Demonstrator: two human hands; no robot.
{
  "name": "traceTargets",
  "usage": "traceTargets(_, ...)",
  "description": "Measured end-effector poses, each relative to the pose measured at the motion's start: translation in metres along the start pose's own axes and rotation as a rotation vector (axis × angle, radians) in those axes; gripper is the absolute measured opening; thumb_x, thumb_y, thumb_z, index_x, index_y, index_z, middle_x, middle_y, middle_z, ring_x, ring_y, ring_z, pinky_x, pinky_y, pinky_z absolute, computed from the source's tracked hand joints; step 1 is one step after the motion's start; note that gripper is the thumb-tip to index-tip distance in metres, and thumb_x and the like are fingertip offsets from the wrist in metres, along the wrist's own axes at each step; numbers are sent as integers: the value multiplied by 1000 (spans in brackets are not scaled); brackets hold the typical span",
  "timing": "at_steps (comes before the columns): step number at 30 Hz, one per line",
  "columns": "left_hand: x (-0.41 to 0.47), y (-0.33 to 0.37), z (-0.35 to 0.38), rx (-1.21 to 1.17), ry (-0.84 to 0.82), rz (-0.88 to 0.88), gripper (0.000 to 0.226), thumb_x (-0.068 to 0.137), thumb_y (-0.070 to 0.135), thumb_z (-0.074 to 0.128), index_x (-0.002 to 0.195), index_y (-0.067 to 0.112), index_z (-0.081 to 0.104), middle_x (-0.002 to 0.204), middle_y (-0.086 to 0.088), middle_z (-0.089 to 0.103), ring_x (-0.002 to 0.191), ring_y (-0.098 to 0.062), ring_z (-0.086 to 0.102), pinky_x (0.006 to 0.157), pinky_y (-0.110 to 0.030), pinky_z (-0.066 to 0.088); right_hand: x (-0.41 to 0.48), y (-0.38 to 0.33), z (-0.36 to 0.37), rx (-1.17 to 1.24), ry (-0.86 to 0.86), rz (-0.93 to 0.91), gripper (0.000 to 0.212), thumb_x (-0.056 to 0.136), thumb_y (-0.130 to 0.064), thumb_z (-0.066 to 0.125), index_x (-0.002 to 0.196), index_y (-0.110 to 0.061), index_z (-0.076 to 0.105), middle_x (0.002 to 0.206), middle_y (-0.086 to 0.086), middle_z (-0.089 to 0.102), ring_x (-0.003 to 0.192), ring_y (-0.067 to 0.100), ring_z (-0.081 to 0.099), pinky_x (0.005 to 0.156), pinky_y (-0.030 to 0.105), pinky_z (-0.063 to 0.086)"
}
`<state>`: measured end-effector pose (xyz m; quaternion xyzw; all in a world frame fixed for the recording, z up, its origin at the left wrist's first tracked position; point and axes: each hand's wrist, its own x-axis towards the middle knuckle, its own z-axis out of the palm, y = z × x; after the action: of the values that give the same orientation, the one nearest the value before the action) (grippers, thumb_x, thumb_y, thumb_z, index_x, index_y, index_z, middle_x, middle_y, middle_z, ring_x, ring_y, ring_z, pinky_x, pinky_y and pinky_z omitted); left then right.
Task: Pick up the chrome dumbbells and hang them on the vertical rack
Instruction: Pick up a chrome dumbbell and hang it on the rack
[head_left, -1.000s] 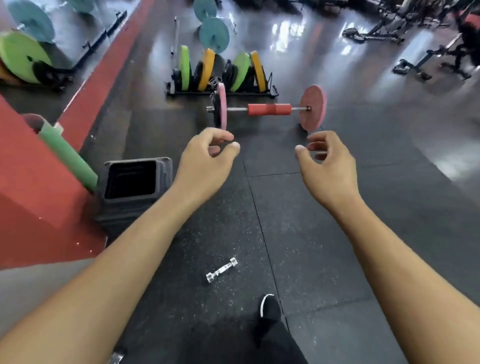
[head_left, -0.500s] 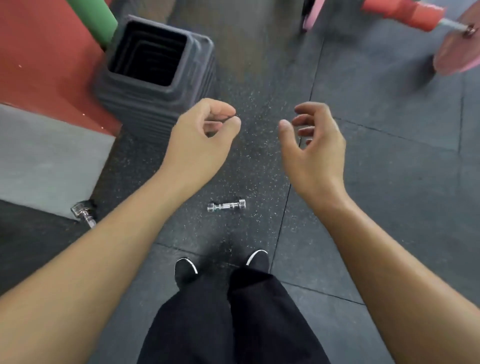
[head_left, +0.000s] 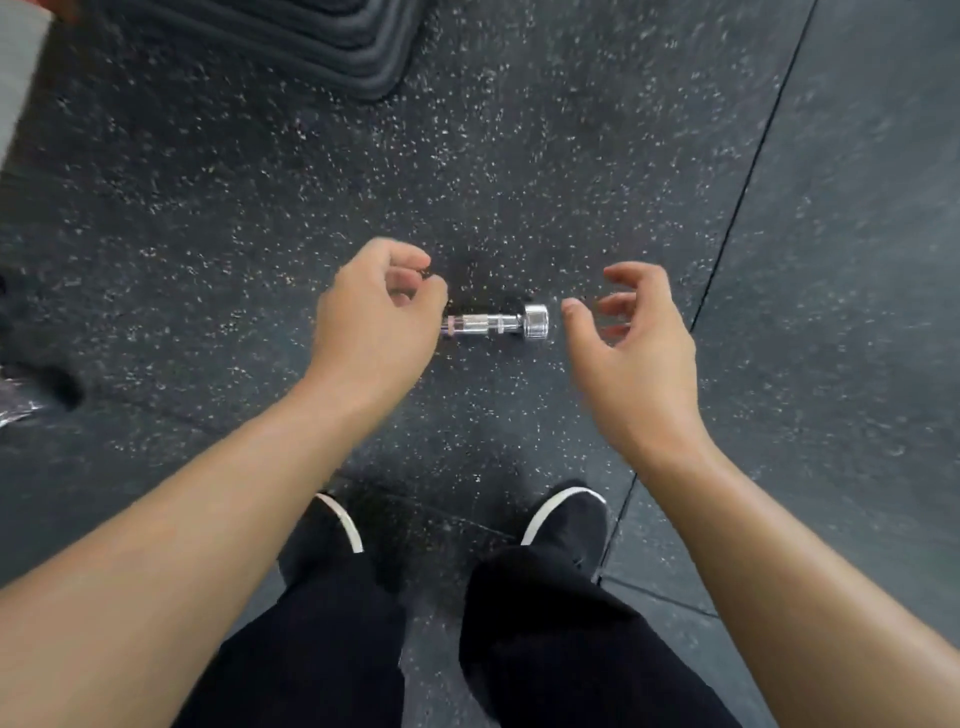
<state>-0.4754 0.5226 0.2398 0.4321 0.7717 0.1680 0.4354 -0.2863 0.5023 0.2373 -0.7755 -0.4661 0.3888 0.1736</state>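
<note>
Small dumbbell (head_left: 493, 325) flat on the speckled floor (head_left: 208, 234), just in front of two black shoes (head_left: 571, 519). Left hand (head_left: 374, 322) over its left end, hiding that end, fingers (head_left: 400, 257) loosely curled, holding nothing. Right hand (head_left: 634, 353) just beside the right end, fingers apart and bent, not touching it.
</note>
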Motion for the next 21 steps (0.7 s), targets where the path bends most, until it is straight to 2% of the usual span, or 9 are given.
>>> traceTargets(4,43,-76,45,82,33,-84,23,99,34,64,121,30,59,117,9,61,101,-13,61,81,-34,50,49,67,61,-90,-91,107,55,99,-44,62,148,-31,40,126,0,51,85,0,53,86,35,50)
traceTargets(6,66,-103,65,119,22,-131,31,99,37,65,128,31,55,125,6,56,102,-16,58,74,-31,47,72,90,86,-108,-119,152,59,99,-43,61,152,-31,37,131,2,47,82,2,53,85,33,47)
traceTargets(9,94,-131,93,96,3,-241,46,97,43,67,137,30,49,129,3,55,93,-14,57,67,-27,41,99,117,113,-82,-142,210,61,98,-46,61,152,-32,36,135,3,50,98,18,59,90,37,51)
traceTargets(11,108,-143,110,-20,-10,-321,52,95,49,68,138,31,46,116,8,58,85,-7,57,75,-31,52,112,132,128,-42,-146,235,60,97,-49,62,150,-31,39,126,0,57,106,22,62,92,40,54)
traceTargets(13,117,-151,123,-127,-17,-364,57,91,55,71,136,33,44,106,16,54,90,-5,57,92,-44,59,121,140,138,-8,-164,241,57,96,-51,63,145,-31,43,108,-8,62,100,20,65,82,35,52)
traceTargets(15,125,-155,129,-170,-10,-367,74,84,61,74,144,32,42,113,12,55,100,-12,62,95,-48,59,127,143,146,35,-169,241,59,92,-54,67,142,-30,46,99,-10,64,90,16,67,75,33,53)
traceTargets(16,128,-156,131,-182,0,-373,78,83,61,75,147,31,41,117,8,56,101,-16,64,93,-48,61,130,143,150,56,-165,246,64,87,-58,69,141,-31,47,100,-8,66,89,16,68,78,36,57)
traceTargets(19,135,-157,136,-225,25,-396,54,90,50,75,132,30,48,123,0,57,90,-15,68,86,-42,64,134,144,158,149,-148,271,70,69,-66,70,129,-37,53,103,-4,68,93,20,73,86,48,62)
traceTargets(21,136,-157,139,-208,45,-393,41,91,50,73,120,35,47,128,-2,55,93,-17,69,89,-42,62,136,143,159,254,-136,306,59,69,-57,73,123,-37,56,101,-2,68,90,21,74,86,49,63)
